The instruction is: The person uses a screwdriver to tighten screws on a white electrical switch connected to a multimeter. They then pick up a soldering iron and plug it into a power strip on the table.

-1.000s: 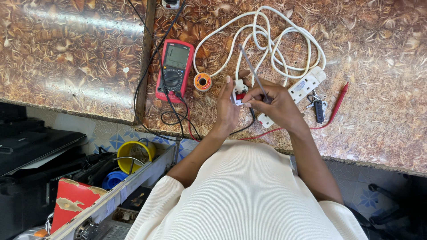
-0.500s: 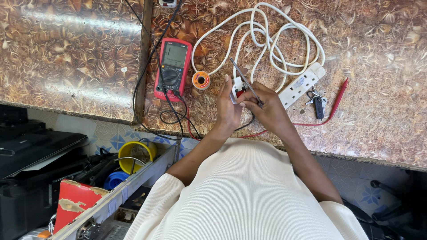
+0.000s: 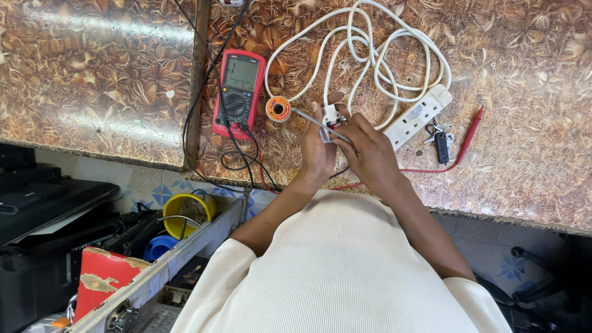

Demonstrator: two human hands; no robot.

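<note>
**Working a thin tool into a white plug over the patterned table**

The left hand wraps closed around a white plug, thumb and fingers pinching its body so the open side faces up. The right hand pinches a thin metal tool, a screwdriver or probe by the look of it, whose shaft slants out towards ten o'clock across the plug. The plug sits at the centre of the view, held just above the table.

From the plug, the white cable loops away towards twelve and one o'clock and comes back to a white power strip at three o'clock. A small spool of solder lies just beside the plug at nine o'clock, and beyond it a red meter. A red probe lead and a bunch of keys lie past the power strip at three o'clock.

To do this well, I judge the left hand should hold the plug firmly and level so it cannot twist under the tool. The tool wants to sit square on its target, with light, steady pressure; a slanted tip may slip towards the fingers. Whether the tip is seated I cannot tell, as the fingers hide it.
</note>
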